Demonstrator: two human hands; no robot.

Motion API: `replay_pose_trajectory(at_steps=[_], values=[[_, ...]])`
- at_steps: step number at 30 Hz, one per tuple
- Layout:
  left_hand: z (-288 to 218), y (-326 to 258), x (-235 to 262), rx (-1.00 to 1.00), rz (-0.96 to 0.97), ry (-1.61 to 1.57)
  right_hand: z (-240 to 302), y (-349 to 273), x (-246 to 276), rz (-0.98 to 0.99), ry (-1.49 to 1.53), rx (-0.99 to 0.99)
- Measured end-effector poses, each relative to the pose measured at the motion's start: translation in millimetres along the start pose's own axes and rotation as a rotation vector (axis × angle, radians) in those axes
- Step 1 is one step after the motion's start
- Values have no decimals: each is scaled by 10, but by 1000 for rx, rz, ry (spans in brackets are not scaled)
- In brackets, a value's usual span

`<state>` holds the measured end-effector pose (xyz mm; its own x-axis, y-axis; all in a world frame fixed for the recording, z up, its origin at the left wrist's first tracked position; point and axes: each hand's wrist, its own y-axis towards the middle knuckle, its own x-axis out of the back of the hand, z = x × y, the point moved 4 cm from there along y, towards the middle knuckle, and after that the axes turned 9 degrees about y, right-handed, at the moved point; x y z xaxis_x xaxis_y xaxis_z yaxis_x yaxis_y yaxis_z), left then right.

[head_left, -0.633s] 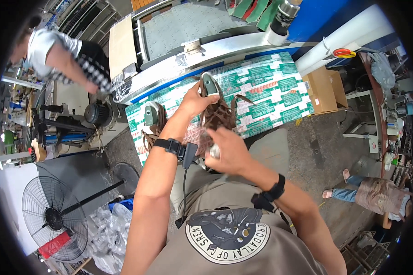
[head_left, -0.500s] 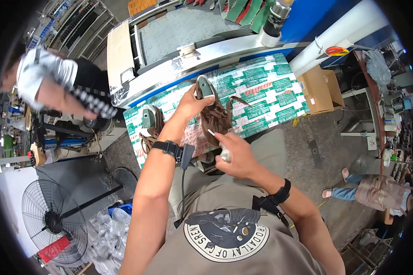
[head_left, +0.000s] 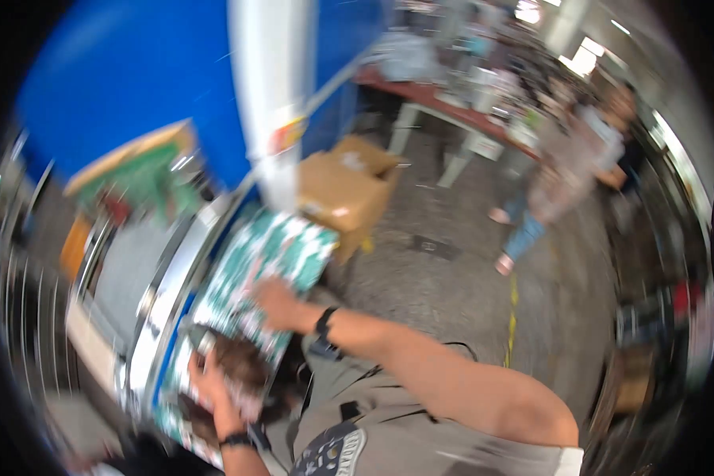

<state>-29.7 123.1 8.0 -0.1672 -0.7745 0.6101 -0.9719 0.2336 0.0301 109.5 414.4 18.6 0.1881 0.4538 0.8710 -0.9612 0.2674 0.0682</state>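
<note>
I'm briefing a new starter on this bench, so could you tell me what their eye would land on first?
Probably the green-and-white patterned surface at centre left, where the right hand rests. Below it the left hand grips a brown bundle. Behind stand a white post against a blue wall and a cardboard box.

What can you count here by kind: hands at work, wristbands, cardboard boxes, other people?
Hands at work: 2, the left hand on a brown bundle and the right hand on the green-and-white patterned surface
Dark wristbands: 2
Cardboard boxes: 1
Other people: 1, blurred
Total: 6
</note>
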Motion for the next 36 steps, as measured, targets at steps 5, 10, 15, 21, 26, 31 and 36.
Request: replay_pose_trajectory(at_steps=[5, 10, 15, 21, 26, 31, 36], values=[[-135, 138, -141, -99, -10, -114, -482, -516, 1028, -39, 182, -181], [-244, 200, 7, -121, -122, -66, -1311, -1600, 3378, 168, -216, -627], [-700, -62, 18, -315, -11, -1, -1584, -2497, 4819, -357, 1153, -202], [-1285, -1354, -570, -746, 552, 388, -2319, -1922, 3142, -242, 1143, -473], [-1356, -2003, -624, -567, 1150, 357, -569, -418, 735, 299, 877, -263], [-1412, -1666, 325, -221, 642, 118, 1280, 85, -16, 50, 650, -190], [-662, -1313, 1149, -139, -256, 243, 1210, -92, -176, -286, 487, -169]])
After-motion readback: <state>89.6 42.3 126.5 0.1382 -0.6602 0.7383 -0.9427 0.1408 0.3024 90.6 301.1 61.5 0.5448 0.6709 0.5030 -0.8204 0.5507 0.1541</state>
